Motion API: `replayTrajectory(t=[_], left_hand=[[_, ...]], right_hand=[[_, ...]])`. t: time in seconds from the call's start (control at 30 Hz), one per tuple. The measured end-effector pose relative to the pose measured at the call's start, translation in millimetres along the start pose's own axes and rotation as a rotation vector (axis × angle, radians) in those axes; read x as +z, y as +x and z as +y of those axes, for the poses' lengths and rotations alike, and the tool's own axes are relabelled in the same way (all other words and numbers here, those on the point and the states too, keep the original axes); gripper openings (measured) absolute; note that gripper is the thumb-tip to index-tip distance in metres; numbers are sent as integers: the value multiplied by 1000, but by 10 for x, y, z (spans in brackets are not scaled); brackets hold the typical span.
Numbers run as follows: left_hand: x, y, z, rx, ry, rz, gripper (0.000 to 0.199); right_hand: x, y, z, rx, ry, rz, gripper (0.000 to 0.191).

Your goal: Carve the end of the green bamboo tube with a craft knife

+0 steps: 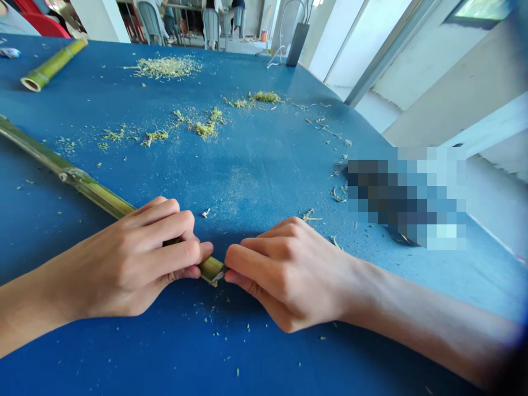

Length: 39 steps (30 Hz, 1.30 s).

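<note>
A long green bamboo pole (99, 191) runs diagonally from the left edge of the view to the middle of the blue table (256, 159). Wrapped round it near its end is my left hand (154, 253), with the fingers over the top. My right hand (280, 269) is closed in a pinch just right of the pole's cut end. Between its fingertips is a small metal blade (220, 275), mostly hidden, which touches the rim of the bamboo. Small green shavings lie below the cut end.
A short bamboo tube (55, 65) lies at the back left. Piles of shavings (167, 67) are spread across the back. At the right is a pixelated dark object (391, 192). A dark grey box (297, 45) stands at the far edge. People sit on chairs (211, 26) beyond.
</note>
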<state>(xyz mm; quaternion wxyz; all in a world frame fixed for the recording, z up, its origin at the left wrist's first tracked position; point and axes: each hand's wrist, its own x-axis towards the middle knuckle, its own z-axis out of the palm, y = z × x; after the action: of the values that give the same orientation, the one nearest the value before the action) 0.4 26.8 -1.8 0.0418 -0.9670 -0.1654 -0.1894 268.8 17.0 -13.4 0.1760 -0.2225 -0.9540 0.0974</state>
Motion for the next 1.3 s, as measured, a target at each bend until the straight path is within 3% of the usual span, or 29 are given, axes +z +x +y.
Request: replayTrajectory(t=[0.27,0.5,0.7,1.23,1.3], left_hand=[[14,-32,-8,-2,-18,-8,15],[17,-34,-5,-57,-52,11,17],[8,-29,-3,-69,-39,-4,17],[12,-25,-1,-78,-82,-16,18],[26,-38,-4,-82,-97,-6,18]], right_hand=[[-123,70,-69,130,11,-176,35],[27,-29,-20,-18,-24,77,33],[38,-47,-43,-19,-105,111,27],[-100,77,-105,107,-44,-150,10],[-115,67,-112,149,4,-151,17]])
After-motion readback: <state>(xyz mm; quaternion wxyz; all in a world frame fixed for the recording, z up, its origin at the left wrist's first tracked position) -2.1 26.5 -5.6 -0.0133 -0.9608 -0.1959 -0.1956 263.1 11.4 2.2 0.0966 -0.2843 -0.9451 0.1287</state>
